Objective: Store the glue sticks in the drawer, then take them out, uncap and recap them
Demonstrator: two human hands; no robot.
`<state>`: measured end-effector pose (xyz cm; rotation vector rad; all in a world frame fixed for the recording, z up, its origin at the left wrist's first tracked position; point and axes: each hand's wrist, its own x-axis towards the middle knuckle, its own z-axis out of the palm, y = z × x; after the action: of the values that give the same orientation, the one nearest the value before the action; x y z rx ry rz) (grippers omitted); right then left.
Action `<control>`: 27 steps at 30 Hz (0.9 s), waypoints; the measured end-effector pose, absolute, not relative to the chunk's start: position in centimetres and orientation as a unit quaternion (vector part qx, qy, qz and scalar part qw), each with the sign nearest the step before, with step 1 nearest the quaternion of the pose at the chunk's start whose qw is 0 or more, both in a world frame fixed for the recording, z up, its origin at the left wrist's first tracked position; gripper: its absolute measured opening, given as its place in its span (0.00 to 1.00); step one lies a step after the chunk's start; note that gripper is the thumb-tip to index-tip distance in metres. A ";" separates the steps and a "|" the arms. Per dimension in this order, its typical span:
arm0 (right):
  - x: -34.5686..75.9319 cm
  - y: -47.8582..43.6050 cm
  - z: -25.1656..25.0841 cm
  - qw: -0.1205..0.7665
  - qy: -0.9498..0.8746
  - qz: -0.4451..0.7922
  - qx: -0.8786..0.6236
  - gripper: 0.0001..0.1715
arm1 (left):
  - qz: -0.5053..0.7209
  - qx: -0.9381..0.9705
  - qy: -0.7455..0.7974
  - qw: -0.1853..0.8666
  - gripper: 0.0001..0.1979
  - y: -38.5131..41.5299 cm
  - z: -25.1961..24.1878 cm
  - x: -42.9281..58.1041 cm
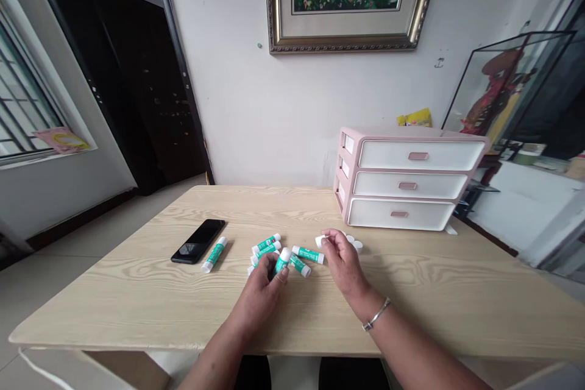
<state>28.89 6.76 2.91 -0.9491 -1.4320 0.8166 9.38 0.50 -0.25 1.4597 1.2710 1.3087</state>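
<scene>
My left hand point(262, 286) is closed around a green and white glue stick point(283, 260), held tilted with its white end up. Between the fingertips of my right hand point(343, 262) is a small white cap point(320, 241). Several white caps point(357, 245) lie on the table just behind that hand, partly covered by it. More glue sticks lie between and beyond my hands: one glue stick point(308, 255) points toward my right hand, another point(300, 265) lies beside it, and a few point(265, 244) are partly hidden by my left hand. A lone glue stick point(214, 255) lies farther left.
A black phone point(198, 241) lies at the left of the wooden table point(150, 304). At the back right stands a pink and white drawer unit point(406, 186) with a yellow packet point(415, 117) on top. The wall and a framed picture point(342, 42) are behind.
</scene>
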 end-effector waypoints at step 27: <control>26.2 7.7 2.1 0.583 -0.621 0.398 -0.340 0.16 | 0.471 0.558 0.515 0.449 0.11 4.0 3.7 10.6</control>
<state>26.17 7.67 2.08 -0.7933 -1.4497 0.9297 10.61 3.96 3.72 1.3794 1.2747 1.1656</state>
